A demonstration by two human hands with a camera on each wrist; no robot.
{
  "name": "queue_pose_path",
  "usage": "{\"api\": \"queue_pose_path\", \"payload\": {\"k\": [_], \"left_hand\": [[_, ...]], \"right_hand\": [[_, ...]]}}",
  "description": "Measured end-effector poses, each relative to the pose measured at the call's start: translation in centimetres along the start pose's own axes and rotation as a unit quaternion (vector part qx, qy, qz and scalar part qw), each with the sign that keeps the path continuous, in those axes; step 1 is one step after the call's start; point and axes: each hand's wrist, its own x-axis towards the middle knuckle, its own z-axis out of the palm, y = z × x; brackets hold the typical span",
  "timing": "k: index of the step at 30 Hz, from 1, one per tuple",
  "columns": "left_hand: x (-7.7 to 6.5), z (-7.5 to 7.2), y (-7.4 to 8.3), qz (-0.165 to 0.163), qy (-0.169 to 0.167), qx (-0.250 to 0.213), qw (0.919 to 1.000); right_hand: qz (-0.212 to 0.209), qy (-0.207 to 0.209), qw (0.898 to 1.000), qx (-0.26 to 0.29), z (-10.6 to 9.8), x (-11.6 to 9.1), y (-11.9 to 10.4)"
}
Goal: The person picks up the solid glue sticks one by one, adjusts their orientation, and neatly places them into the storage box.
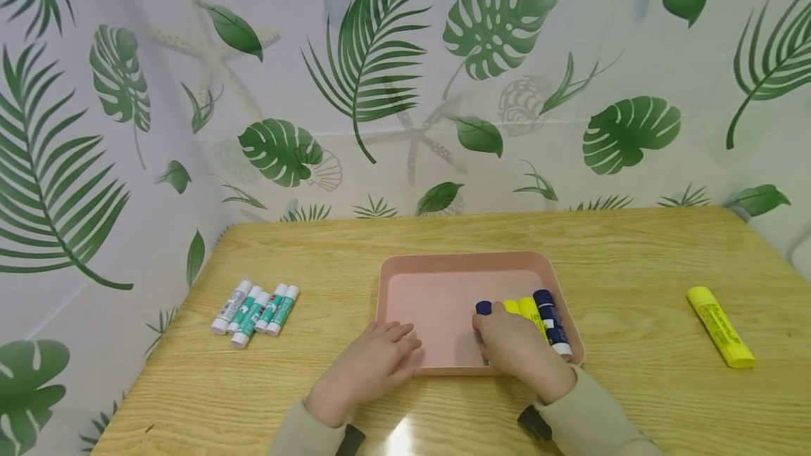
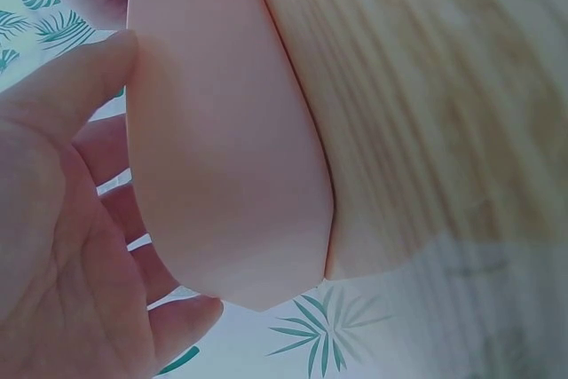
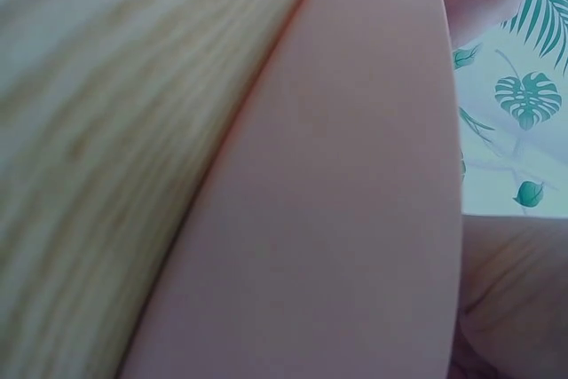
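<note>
A pink tray (image 1: 437, 266) lies on the table, and the right part of it holds a row of glue sticks. At the row's right end is a dark blue glue stick (image 1: 552, 322) with a white end, beside yellow glue sticks (image 1: 532, 312). My right hand (image 1: 516, 347) reaches into the tray and grips another dark blue glue stick (image 1: 483, 307), mostly hidden under the fingers. Over the tray's front left corner is my left hand (image 1: 376, 364), fingers loosely spread and holding nothing. In the left wrist view, its thumb (image 2: 111, 55) is at the tray's rim.
Several white and green glue sticks (image 1: 253, 312) lie together at the table's left. A single yellow glue stick (image 1: 721, 326) lies at the right. Behind the wooden table (image 1: 304, 245) hangs a leaf-patterned cloth (image 1: 405, 90).
</note>
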Motion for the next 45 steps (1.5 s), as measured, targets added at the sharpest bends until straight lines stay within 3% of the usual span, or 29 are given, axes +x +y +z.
{"api": "queue_pose_path", "payload": {"k": [45], "left_hand": [[0.03, -0.14, 0.01, -0.004, -0.007, -0.008, 0.9999]], "right_hand": [[0.002, 0.002, 1.000, 0.001, -0.57, -0.50, 0.60]]}}
